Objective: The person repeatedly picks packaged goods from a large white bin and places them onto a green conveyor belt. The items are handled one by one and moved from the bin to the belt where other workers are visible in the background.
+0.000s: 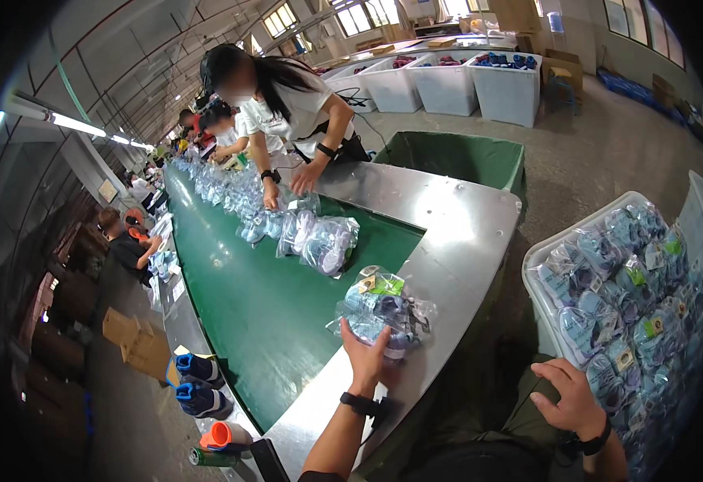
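My left hand [363, 352] grips the near side of a clear plastic bag of light blue and purple shoes [385, 309], thumb and fingers apart around it. The bag is at the metal edge of the green conveyor belt [263, 337]; whether it touches the metal I cannot tell. Beside a white bin [538, 281], my right hand [570, 395] hovers with loosely bent fingers and nothing in it. Many similar bagged shoes [637, 289] fill that bin in rows. More bagged shoes [327, 241] lie along the belt ahead.
Across the belt corner a co-worker [295, 112] reaches toward the bags. A green bin [456, 161] stands behind the metal corner. Dark blue shoes [200, 386], an orange cup [224, 436] and a green can [211, 457] sit at the near left edge. White tubs [508, 92] line the back.
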Motion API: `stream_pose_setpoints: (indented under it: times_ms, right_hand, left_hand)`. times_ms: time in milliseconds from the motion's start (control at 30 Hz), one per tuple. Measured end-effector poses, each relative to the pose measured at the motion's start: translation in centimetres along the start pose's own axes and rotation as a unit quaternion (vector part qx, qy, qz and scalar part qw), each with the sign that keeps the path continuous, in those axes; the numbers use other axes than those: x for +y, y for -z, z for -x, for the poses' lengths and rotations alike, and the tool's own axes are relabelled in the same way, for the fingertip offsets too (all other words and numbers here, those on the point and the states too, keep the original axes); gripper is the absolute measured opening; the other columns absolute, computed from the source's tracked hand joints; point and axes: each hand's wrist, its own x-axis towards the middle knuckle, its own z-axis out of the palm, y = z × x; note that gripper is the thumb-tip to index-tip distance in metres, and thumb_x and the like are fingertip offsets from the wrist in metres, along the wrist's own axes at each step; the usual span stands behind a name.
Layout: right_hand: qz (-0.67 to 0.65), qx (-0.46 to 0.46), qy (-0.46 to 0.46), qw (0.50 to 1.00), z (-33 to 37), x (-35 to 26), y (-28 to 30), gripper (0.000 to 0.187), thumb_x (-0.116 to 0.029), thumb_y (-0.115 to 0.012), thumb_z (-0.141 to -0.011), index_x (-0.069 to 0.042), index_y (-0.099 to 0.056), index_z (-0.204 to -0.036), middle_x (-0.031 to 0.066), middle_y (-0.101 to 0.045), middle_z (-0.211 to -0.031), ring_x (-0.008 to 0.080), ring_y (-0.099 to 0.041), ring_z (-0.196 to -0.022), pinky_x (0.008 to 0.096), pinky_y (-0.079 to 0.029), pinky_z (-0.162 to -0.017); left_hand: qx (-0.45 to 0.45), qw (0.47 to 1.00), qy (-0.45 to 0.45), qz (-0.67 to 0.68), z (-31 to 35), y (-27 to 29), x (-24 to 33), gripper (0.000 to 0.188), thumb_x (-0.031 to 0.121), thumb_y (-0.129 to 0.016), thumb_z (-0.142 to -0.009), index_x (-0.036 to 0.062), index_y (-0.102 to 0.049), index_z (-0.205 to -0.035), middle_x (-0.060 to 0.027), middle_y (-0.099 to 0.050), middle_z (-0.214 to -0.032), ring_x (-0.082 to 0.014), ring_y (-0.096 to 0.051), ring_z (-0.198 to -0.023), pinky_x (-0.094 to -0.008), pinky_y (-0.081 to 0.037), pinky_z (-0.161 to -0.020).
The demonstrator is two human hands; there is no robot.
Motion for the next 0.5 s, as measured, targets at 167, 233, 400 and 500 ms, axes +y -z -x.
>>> stream_pose_setpoints:
  times_ms: [167,233,400,500]
  right_hand:
    - [-0.018,0.003,-0.014,1.000,0.5,0.2,0.2,0.049,-0.012,-0.080,-0.082,-0.001,-0.068,-0.128,0.0176,-0.070,-0.113,0.0369,-0.070,-0.099,0.0425,-0.058,-0.086]
    - [-0.022,0.010,-0.020,1.000,0.6,0.5,0.5,0.048,-0.012,-0.080,-0.083,-0.001,-0.068,-0.129,0.0170,-0.071,-0.112,0.0360,-0.071,-0.099,0.0423,-0.058,-0.086]
    - [-0.043,0.027,-0.075,0.996,0.9,1.6,2.2,0.046,-0.008,-0.078,-0.087,-0.002,-0.067,-0.131,0.0132,-0.072,-0.112,0.0295,-0.070,-0.100,0.0377,-0.057,-0.090]
    - [-0.064,0.052,-0.085,0.993,0.3,2.7,2.8,0.045,-0.006,-0.078,-0.089,-0.004,-0.068,-0.132,0.0111,-0.072,-0.110,0.0251,-0.070,-0.098,0.0355,-0.057,-0.088]
  left_hand:
    - [-0.009,0.985,0.064,0.162,-2.3,-0.8,-0.6,0.106,0.010,-0.080,-0.085,-0.0038,-0.015,-0.167,-0.0260,-0.039,-0.159,-0.0347,-0.044,-0.144,-0.0408,-0.038,-0.120]
    - [-0.057,0.952,0.136,0.269,-1.8,-0.6,-0.6,0.098,0.006,-0.074,-0.089,0.0062,-0.017,-0.169,-0.0239,-0.044,-0.154,-0.0326,-0.055,-0.130,-0.0414,-0.049,-0.107]
    - [-0.245,0.837,0.179,0.455,1.0,-0.8,1.4,0.076,0.014,-0.059,-0.096,0.0153,-0.027,-0.166,-0.0124,-0.060,-0.142,-0.0296,-0.068,-0.119,-0.0448,-0.062,-0.097]
    - [-0.291,0.830,0.183,0.440,3.6,-1.4,4.2,0.085,0.014,-0.060,-0.093,0.0122,-0.024,-0.169,-0.0148,-0.051,-0.155,-0.0316,-0.059,-0.135,-0.0484,-0.053,-0.112]
